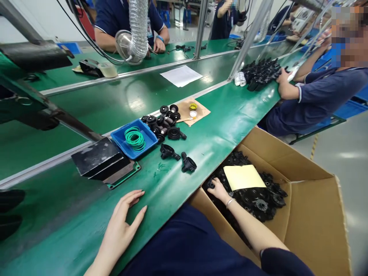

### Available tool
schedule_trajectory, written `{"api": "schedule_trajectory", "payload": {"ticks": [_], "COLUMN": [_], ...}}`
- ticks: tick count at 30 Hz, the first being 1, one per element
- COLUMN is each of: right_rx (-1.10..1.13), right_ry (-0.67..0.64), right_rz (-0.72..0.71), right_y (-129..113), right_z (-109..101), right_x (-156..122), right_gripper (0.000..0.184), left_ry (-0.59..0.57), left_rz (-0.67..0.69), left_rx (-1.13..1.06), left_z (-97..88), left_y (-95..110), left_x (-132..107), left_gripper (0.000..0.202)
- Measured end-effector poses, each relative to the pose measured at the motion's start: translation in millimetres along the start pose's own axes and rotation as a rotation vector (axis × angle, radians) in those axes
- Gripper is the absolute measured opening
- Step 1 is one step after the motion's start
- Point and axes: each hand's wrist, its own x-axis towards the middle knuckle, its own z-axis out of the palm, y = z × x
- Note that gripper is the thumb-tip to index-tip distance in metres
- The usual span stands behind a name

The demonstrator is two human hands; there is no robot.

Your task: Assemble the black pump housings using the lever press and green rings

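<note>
My left hand [123,220] is over the green bench top with its thumb and fingers apart, holding nothing. My right hand [220,190] reaches into a cardboard box [313,207] of black plastic parts [258,203]. Its fingers are curled round one black plastic part [211,184] at the box's near left corner. A yellow sheet of paper [244,177] lies on the pile. On the bench between my hands and the rail sit two black ring-shaped housings with stems, one [189,163] nearer me and one [169,152] farther left.
A blue tray [117,135] holds green rubber rings [135,138], beside black round parts [156,124]. Cardboard [204,111] bears a small yellow pot [193,107]. A metal fixture [100,161] stands left. Co-workers sit opposite and at right, near piled black parts [260,73].
</note>
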Motion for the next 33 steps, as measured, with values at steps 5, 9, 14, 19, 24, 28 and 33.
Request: {"api": "schedule_trajectory", "payload": {"ticks": [5, 9, 14, 19, 24, 28, 33], "right_rx": [0.143, 0.177, -0.12, -0.221, -0.224, -0.284, -0.196], "right_ry": [0.082, 0.297, 0.372, 0.225, 0.333, 0.48, 0.932], "right_rz": [-0.028, -0.086, -0.502, -0.759, -0.851, -0.935, -0.984], "right_y": [0.9, -18.1, -100.2, -188.1, -205.3, -208.3, -244.0], "right_z": [-93.6, -203.3, -243.2, -177.6, -154.2, -155.5, -156.4], "right_x": [-21.0, -47.4, -14.6, 59.8, 102.8, 122.7, 102.1], "right_gripper": [0.034, 0.045, 0.036, 0.039, 0.039, 0.035, 0.021], "left_ry": [-0.003, 0.005, -0.01, 0.033, 0.321, 0.462, 0.203], "left_rz": [0.008, 0.015, 0.005, -0.021, -0.146, -0.263, -0.516], "left_rx": [0.01, -0.01, -0.064, -0.034, 0.23, 0.568, 0.927], "left_z": [-2.7, -1.6, -2.5, -28.2, -94.6, -156.9, -202.3], "left_y": [0.0, 0.3, 6.7, 8.8, -18.9, -51.7, -80.1], "left_x": [-1.7, -0.5, 3.8, -11.1, -34.7, -33.2, -12.1], "left_gripper": [0.031, 0.027, 0.023, 0.025, 0.032, 0.055, 0.088]}}
